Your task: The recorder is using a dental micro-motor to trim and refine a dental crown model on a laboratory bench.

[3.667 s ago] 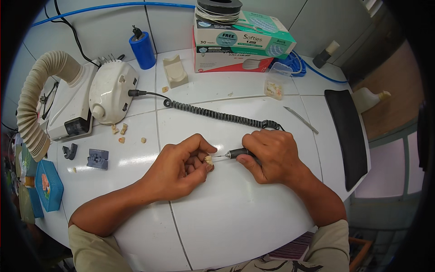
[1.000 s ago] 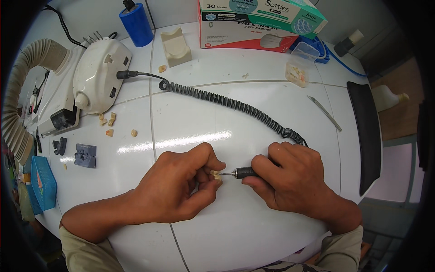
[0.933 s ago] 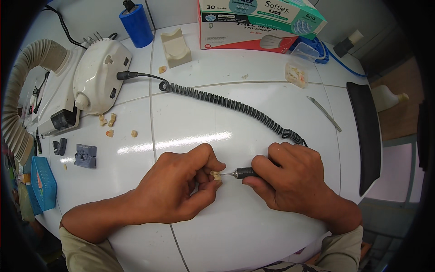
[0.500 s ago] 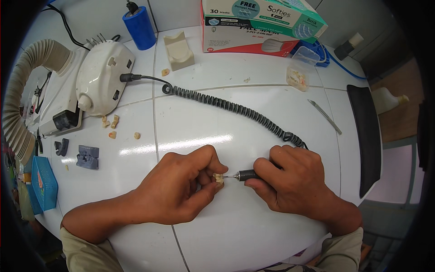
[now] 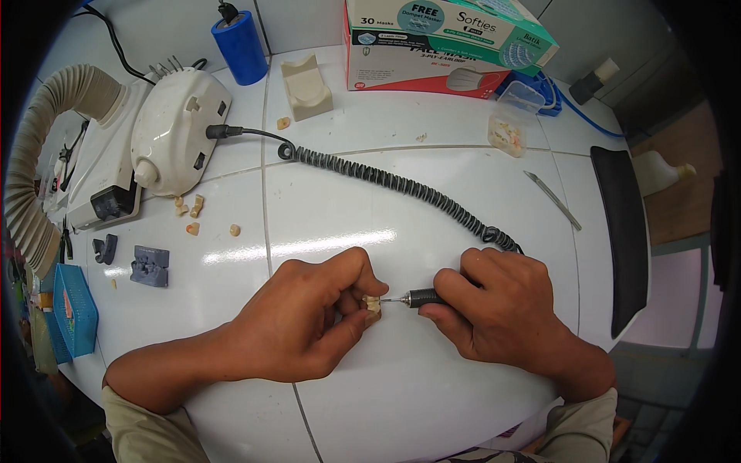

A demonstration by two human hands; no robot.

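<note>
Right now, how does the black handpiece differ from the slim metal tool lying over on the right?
The black handpiece is gripped in the right hand, while the slim metal tool lies on the white table. The handpiece sits roughly level across the view, pointing left toward the cream piece; the metal tool slants from upper left to lower right. The handpiece's body is black, the metal tool silvery grey.

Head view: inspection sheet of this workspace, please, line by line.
Surface: white tiled tabletop, specks near back.
Work items: small tooth-coloured piece; black handpiece, tip at the piece, contact unclear.
Clutter: loose tooth-coloured chunks, grey blocks, slim metal tool.
Hands: left hand pinches the piece; right hand grips handpiece.
Cables: coiled black cord runs from white unit toward right hand.
Surroundings: stacked boxes and blue cylinder at back.
</note>
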